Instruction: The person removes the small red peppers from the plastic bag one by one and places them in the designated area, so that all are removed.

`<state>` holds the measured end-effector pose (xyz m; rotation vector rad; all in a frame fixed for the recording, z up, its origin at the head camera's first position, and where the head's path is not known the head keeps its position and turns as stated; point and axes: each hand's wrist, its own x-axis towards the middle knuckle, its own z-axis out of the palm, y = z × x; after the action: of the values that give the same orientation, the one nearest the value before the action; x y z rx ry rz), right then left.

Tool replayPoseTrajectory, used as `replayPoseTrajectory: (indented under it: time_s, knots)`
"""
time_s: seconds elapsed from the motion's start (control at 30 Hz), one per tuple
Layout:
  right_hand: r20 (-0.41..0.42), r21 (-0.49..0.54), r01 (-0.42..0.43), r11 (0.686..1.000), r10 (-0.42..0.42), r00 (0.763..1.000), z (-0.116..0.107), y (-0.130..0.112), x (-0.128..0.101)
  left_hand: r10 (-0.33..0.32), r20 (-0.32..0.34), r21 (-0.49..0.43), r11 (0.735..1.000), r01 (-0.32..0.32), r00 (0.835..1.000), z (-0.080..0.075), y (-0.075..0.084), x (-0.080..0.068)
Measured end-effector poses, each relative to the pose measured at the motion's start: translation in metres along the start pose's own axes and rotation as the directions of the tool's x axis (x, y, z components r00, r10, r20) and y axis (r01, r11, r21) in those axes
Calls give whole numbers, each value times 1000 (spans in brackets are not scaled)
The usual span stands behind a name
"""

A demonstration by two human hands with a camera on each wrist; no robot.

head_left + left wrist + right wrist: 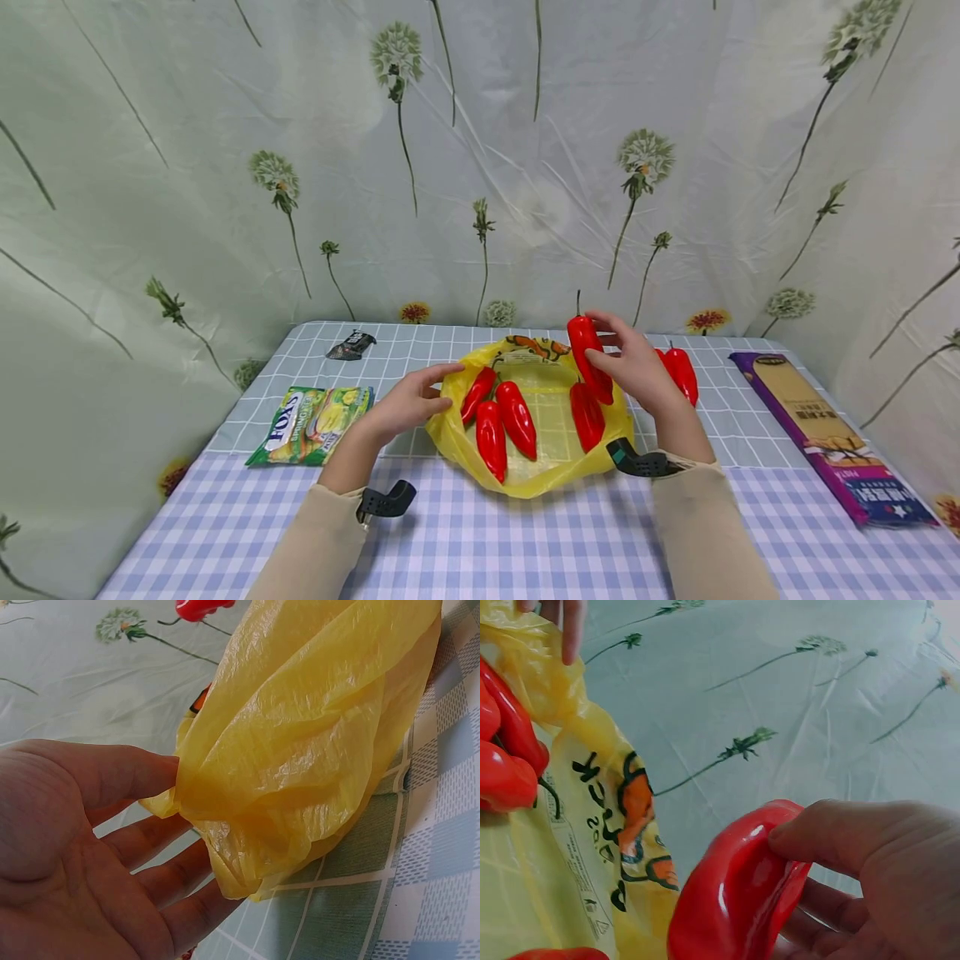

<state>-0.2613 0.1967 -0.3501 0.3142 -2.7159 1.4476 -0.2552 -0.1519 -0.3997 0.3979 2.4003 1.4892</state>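
A yellow plastic bag (pixel 525 486) lies spread wide on the table, with several red peppers (pixel 516 421) inside it. My left hand (pixel 411 402) pinches the bag's left rim; in the left wrist view the thumb is in front of the yellow plastic (pixel 300 765) and the other fingers are partly behind it. My right hand (pixel 633 362) grips another red pepper (pixel 590 358) by its side, stem upward, above the bag's right part. The right wrist view shows thumb and fingers around this glossy pepper (pixel 739 885).
More red peppers (pixel 682 373) lie on the table right of the bag, partly behind my right hand. A green Fox's packet (pixel 311 425) and a small black wrapper (pixel 351 345) lie at left. A long purple and tan package (pixel 828 437) is at the right edge.
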Motion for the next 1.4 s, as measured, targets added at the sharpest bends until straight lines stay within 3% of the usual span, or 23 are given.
replayPoseTrajectory:
  time_s: [0.63, 1.07, 1.4]
  knots:
    - [-170, 50, -136, 989, 143, 975, -25, 10, -4, 4, 1, 0, 1000, -4, 1000, 0, -1, 1]
    - [-313, 192, -191, 963, 245, 918, -37, 19, -5, 4, 1, 7, 1000, -4, 1000, 1, -2, 2]
    - [-324, 251, -228, 941, 304, 896, -40, 27, -5, -2, 3, 9, 1000, 2, 1000, 1, -2, 2]
